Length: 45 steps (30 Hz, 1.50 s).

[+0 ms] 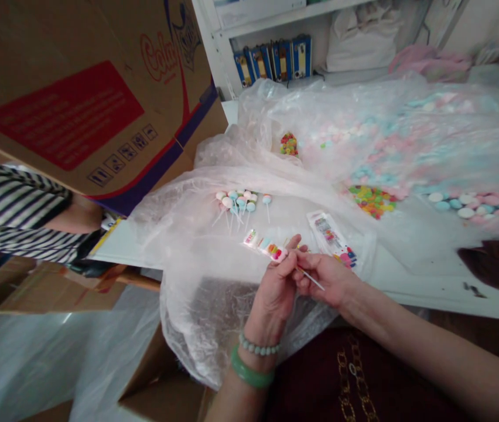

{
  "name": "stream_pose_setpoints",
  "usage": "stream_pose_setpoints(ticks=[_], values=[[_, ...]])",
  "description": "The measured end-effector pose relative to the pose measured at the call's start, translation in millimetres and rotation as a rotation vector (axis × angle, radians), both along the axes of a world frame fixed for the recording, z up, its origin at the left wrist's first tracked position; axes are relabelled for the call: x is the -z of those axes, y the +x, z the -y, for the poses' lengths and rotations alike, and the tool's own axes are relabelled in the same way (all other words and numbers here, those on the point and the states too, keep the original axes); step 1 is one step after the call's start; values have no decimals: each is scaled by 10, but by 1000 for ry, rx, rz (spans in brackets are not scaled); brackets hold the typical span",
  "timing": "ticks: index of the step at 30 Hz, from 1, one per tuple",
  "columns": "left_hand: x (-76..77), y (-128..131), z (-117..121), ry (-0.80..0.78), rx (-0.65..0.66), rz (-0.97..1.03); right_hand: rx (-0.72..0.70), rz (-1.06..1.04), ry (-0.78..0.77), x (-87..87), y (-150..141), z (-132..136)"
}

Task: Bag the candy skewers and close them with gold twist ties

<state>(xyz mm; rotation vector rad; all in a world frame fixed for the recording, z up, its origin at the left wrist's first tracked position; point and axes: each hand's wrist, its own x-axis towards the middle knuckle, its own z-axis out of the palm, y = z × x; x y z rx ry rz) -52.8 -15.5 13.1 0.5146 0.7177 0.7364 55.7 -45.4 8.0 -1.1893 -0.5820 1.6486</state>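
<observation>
My left hand (276, 287), with a green bangle and a bead bracelet on its wrist, is closed round a small clear packet of coloured candies (271, 249). Close beside it, my right hand (326, 275) pinches a thin white stick (311, 278) whose tip reaches toward the packet. A second filled packet (332, 239) lies on the plastic just beyond my right hand. Several finished lollipops on sticks (238, 205) lie in a bunch farther back.
Crumpled clear plastic sheeting (214, 281) covers the white table (407, 287). Heaps of coloured candies (372, 200) and pastel discs (464, 205) lie right. A large cardboard box (91, 94) hangs upper left, above a person in a striped top (7, 205). Shelves stand behind.
</observation>
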Motion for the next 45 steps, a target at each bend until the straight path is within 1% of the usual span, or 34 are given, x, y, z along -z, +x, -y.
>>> stream_pose_setpoints(ticks=[1, 2, 3, 4, 6, 7, 8, 9, 11, 12, 13, 15, 16, 17, 18, 19, 20, 22, 23, 24, 25, 26, 28, 32, 35, 37, 38, 39, 41, 43, 45], values=[[-10, -41, -3, 47, 31, -27, -7, -132, -53, 5, 5, 8], [-22, -81, -8, 97, 55, -59, -12, -174, -59, 9, 18, 23], [-34, -118, -14, 154, 66, -98, -10, -126, -24, 7, 40, 42], [-45, -153, -20, 216, 56, -141, 7, -7, 41, -3, 68, 61], [-62, -205, -27, 320, 1, -212, 112, 306, 193, -54, 123, 81], [-68, -221, -27, 335, 2, -227, 168, 405, 256, -92, 140, 74], [-71, -228, -23, 322, 44, -228, 193, 429, 297, -135, 146, 55], [-72, -226, -18, 287, 116, -222, 173, 382, 313, -177, 138, 23], [-68, -204, -8, 198, 244, -234, 89, 200, 296, -237, 88, -70], [-62, -188, -6, 174, 248, -268, 89, 127, 276, -248, 56, -126], [-53, -173, -7, 177, 194, -324, 128, 82, 257, -244, 27, -182], [-27, -159, -25, 249, -16, -479, 226, 60, 240, -197, 6, -281], [-10, -164, -39, 304, -126, -557, 233, 86, 233, -159, 21, -318], [8, -177, -57, 357, -219, -622, 211, 160, 225, -117, 56, -344], [24, -198, -76, 395, -287, -666, 176, 299, 221, -74, 106, -358], [38, -223, -96, 408, -328, -684, 136, 505, 223, -31, 166, -360], [49, -250, -116, 396, -349, -678, 83, 754, 229, 11, 229, -351], [59, -296, -153, 320, -351, -621, -80, 1244, 244, 89, 333, -311], [60, -310, -169, 276, -344, -584, -177, 1429, 256, 126, 364, -285], [61, -317, -182, 237, -335, -549, -262, 1561, 267, 162, 379, -259], [63, -319, -194, 206, -327, -519, -321, 1644, 276, 196, 380, -236], [67, -318, -204, 183, -320, -496, -350, 1690, 282, 226, 374, -220], [81, -316, -221, 140, -307, -462, -338, 1698, 287, 267, 360, -206], [130, -330, -248, 54, -277, -415, -227, 1568, 312, 252, 395, -233], [158, -309, -251, 28, -250, -377, -128, 1390, 335, 194, 447, -261], [164, -270, -240, 14, -211, -349, -66, 1266, 330, 166, 475, -271], [163, -247, -233, 10, -189, -335, -43, 1237, 328, 157, 485, -272], [160, -225, -227, 4, -167, -322, -27, 1242, 329, 151, 492, -268], [154, -186, -215, -13, -135, -297, -21, 1357, 354, 138, 489, -242], [152, -151, -203, -44, -114, -275, -15, 1564, 423, 114, 454, -194], [158, -111, -183, -72, -100, -268, 39, 1776, 531, 76, 379, -138]])
